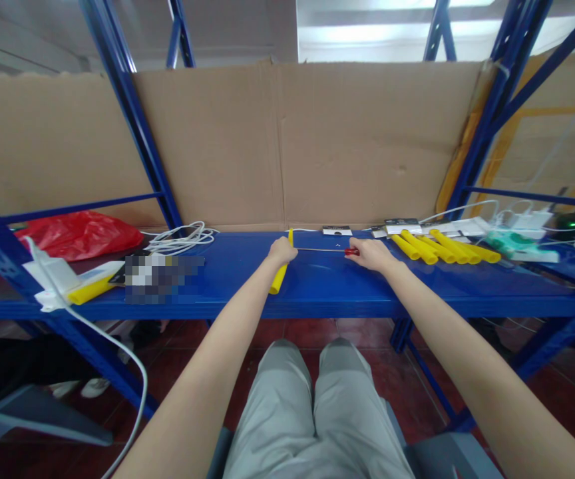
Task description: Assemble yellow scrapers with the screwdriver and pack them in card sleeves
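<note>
My left hand (282, 251) is closed around a yellow tube (278, 278) that stands out above and below the fist over the blue shelf (237, 269). My right hand (369, 254) grips the red handle (351, 252) of a screwdriver. Its thin metal shaft (321, 250) runs left across to the tube at my left hand; whether the tip touches the tube cannot be made out. Several yellow tubes (424, 251) lie side by side to the right of my right hand. Behind the shaft is a small black-and-white packet (337, 231).
A red plastic bag (80, 236), coiled white cable (188, 238) and another yellow tube (90, 291) lie at the left. White adapters and cables (530, 219) are at the right. Cardboard (212, 146) closes the back, between blue posts (140, 126).
</note>
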A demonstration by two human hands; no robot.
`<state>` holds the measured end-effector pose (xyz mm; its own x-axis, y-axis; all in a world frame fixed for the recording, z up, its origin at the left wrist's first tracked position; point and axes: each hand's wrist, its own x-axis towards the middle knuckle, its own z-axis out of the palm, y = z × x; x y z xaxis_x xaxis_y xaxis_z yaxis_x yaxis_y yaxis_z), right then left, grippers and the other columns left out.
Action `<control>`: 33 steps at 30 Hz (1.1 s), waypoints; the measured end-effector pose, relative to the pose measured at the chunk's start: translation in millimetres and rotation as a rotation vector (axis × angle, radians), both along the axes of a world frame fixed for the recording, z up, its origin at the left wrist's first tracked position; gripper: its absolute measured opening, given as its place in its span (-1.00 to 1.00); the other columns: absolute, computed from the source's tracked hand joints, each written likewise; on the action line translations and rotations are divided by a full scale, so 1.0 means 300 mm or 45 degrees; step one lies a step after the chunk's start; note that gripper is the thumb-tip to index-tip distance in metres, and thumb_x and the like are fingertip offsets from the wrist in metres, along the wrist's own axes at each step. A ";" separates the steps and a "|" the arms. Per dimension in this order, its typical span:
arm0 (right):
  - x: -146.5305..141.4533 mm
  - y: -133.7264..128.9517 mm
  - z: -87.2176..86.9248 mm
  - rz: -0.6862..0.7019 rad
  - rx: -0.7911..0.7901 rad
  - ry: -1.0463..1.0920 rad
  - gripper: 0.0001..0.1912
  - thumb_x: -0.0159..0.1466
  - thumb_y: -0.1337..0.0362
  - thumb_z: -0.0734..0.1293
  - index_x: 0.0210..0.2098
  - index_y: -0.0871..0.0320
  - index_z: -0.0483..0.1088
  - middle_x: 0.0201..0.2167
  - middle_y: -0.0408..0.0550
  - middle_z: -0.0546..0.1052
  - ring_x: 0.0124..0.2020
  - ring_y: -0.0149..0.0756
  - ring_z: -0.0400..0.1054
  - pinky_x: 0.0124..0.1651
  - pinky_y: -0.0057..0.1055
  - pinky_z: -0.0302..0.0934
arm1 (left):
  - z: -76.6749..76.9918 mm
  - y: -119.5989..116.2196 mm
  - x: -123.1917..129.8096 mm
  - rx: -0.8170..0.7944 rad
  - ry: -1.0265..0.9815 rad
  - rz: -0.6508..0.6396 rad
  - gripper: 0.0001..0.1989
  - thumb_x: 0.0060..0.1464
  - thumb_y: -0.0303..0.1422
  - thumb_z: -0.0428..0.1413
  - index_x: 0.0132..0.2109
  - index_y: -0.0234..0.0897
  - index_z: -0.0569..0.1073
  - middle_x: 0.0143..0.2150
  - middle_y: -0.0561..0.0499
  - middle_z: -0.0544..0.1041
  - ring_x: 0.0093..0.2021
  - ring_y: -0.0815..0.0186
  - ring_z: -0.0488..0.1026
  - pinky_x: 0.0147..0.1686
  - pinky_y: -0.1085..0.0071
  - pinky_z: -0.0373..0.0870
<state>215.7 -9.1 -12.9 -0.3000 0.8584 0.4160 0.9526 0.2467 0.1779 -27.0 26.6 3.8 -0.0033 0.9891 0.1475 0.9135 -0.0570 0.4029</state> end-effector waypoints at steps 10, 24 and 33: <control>-0.015 -0.008 -0.001 0.020 -0.089 0.018 -0.73 0.28 0.07 0.20 -0.19 0.13 0.34 -0.28 0.03 0.55 -0.28 -0.16 0.43 -0.35 -0.39 0.10 | 0.003 -0.003 -0.005 -0.017 -0.003 0.016 -0.70 0.03 -0.45 0.05 -0.08 -0.52 0.47 -0.23 -0.35 0.57 -0.21 0.12 0.55 -0.33 0.47 0.38; -0.003 0.004 -0.006 0.094 -0.132 -0.022 -0.72 0.32 0.13 0.14 -0.23 0.15 0.39 -0.14 0.07 0.53 -0.16 -0.15 0.41 -0.25 -0.38 0.14 | 0.001 -0.013 0.009 0.029 0.115 0.018 -0.66 0.06 -0.41 0.05 -0.02 -0.48 0.45 -0.10 -0.33 0.54 -0.02 0.10 0.48 -0.18 0.45 0.39; -0.013 -0.007 0.004 0.040 -0.099 -0.021 -0.77 0.29 0.18 0.20 -0.16 0.16 0.35 -0.26 0.06 0.55 -0.25 -0.16 0.43 -0.32 -0.39 0.11 | -0.001 -0.002 0.004 -0.003 0.073 0.033 -0.67 0.06 -0.43 0.04 -0.03 -0.50 0.45 -0.17 -0.33 0.56 -0.07 0.12 0.51 -0.20 0.47 0.39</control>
